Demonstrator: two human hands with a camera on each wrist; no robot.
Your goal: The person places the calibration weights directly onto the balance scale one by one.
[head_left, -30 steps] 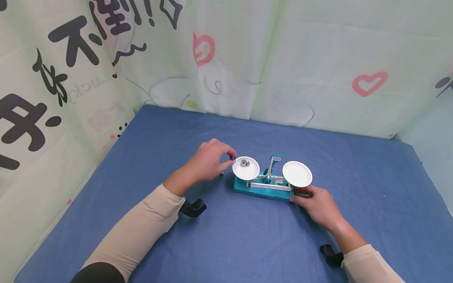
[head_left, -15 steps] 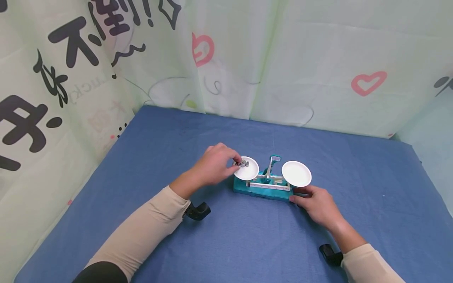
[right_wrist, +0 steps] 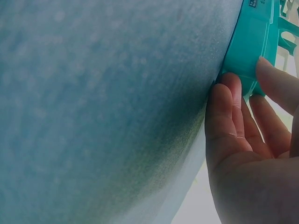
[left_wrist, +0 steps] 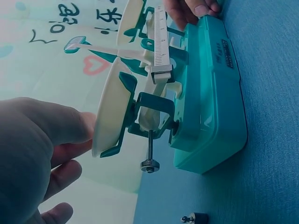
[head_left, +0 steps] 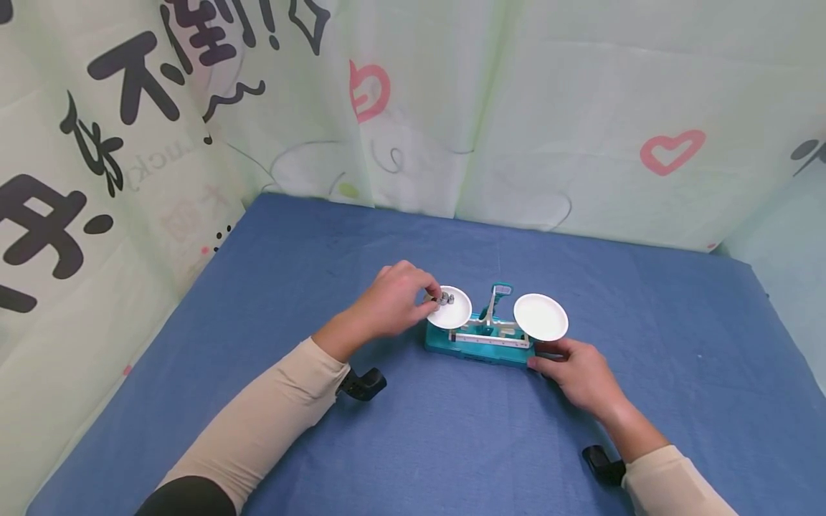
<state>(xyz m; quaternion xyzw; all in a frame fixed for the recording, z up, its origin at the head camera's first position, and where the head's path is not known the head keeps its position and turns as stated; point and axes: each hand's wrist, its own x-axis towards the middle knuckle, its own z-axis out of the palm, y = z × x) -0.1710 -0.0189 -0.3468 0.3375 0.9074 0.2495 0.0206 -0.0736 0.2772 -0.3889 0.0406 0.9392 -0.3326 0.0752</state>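
Note:
A green balance scale (head_left: pixel 477 350) stands on the blue cloth, with a white pan on each side. Small metal weights (head_left: pixel 449 298) sit on its left pan (head_left: pixel 453 317); the right pan (head_left: pixel 540 317) holds nothing. With thumb and fingertips over the left pan's rim, my left hand (head_left: pixel 391 304) pinches a small metal weight beside the others. In the left wrist view the tilted pan (left_wrist: pixel 110 112) hides those fingertips and the weights. My right hand (head_left: pixel 576 371) grips the right end of the base, thumb on the base (right_wrist: pixel 245 51) and fingers around its edge in the right wrist view.
Another small knobbed weight (left_wrist: pixel 200 218) stands on the cloth left of the scale, at the bottom of the left wrist view. Blue cloth (head_left: pixel 413 430) covers the table. A printed pale curtain (head_left: pixel 568 86) hangs behind it and along the left side.
My left hand has moved right, carrying a small weight from the left pan's edge in over the pan beside the other weights. My right hand has stayed on the base.

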